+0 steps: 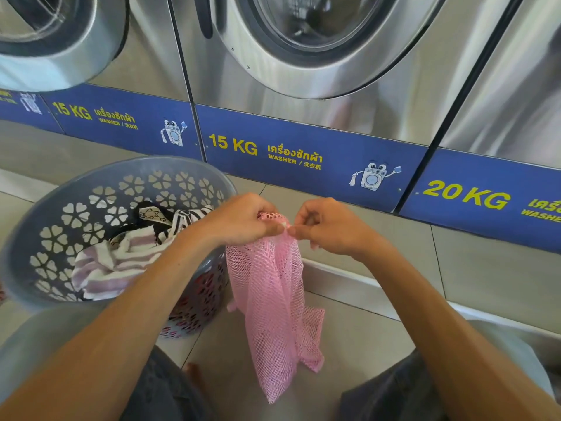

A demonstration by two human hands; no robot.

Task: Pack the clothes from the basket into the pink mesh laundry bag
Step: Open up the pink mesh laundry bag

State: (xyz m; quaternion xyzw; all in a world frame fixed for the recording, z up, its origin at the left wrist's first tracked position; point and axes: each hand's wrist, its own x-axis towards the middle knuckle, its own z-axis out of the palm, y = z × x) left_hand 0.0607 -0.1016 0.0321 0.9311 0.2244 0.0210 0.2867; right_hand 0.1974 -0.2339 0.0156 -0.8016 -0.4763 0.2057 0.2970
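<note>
while my left hand (243,218) and right hand (329,226) pinch the top of the pink mesh bag (274,302), fingers closed on it, it hangs limp at 6 o'clock. clothes (118,256) lie in the grey basket (42,214) at 9 o'clock, touching the bag's side.

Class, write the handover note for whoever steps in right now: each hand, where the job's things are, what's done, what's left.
Left hand: pinching the top of the pink mesh bag.
Right hand: pinching the same top edge, beside the left.
Bag hangs limp, apparently empty, above the tiled floor.
Clothes sit in the grey basket, left of the bag.
Done: bag picked up.
Left: open the mouth, move the clothes in.
</note>
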